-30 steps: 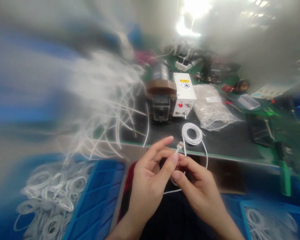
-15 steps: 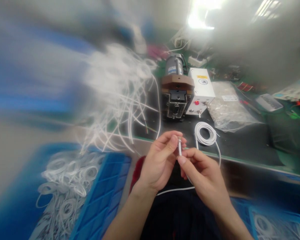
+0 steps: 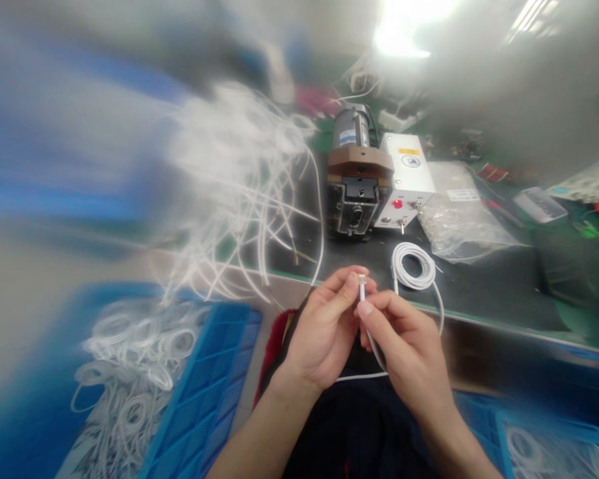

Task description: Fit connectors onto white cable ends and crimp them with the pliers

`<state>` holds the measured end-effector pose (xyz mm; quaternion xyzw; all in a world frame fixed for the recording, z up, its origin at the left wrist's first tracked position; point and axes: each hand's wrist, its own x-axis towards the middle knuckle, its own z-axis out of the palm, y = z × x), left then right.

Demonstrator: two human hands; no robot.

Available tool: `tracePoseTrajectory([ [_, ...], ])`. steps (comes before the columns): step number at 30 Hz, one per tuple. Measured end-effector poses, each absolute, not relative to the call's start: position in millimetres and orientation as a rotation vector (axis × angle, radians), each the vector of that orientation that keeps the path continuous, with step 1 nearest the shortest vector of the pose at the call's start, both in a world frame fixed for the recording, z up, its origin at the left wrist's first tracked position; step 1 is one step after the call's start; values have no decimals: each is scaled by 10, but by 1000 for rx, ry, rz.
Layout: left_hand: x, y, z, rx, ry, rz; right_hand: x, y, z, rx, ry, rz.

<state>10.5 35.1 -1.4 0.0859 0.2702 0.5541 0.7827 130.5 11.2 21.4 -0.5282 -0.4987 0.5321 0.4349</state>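
Note:
Between the thumb and fingers of my left hand (image 3: 324, 326) is a small clear modular plug (image 3: 362, 279), at the end of a white cable. Just below the plug, my right hand (image 3: 404, 339) pinches the white cable (image 3: 374, 349). The cable hangs down from my fingers in a loop over my lap. A coil of white cable (image 3: 413, 266) lies on the black bench mat beyond my right hand. Behind my hands stands a crimping machine (image 3: 358, 193) with a clear guard at its front.
A white control box (image 3: 406, 176) with a red light adjoins the machine. To its right lies a clear bag of small parts (image 3: 462, 219). Tangled white cables (image 3: 249, 179) cover the bench's left. Coiled cables fill a blue crate (image 3: 194, 386) at lower left; another crate (image 3: 569, 426) is at lower right.
Both hands have shifted slightly right and down in view. The plug now shows more clearly between my left fingers, and the right hand's grip on the cable persists.

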Motion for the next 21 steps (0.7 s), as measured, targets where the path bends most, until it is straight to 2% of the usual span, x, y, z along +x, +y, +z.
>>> tracePoseTrajectory([
  [15, 114, 363, -19, 159, 617, 1197, 1283, 154, 217, -1304, -1226, 1333],
  [21, 162, 356, -206, 144, 722, 1346, 1280, 470, 73, -1317, -1221, 1290],
])
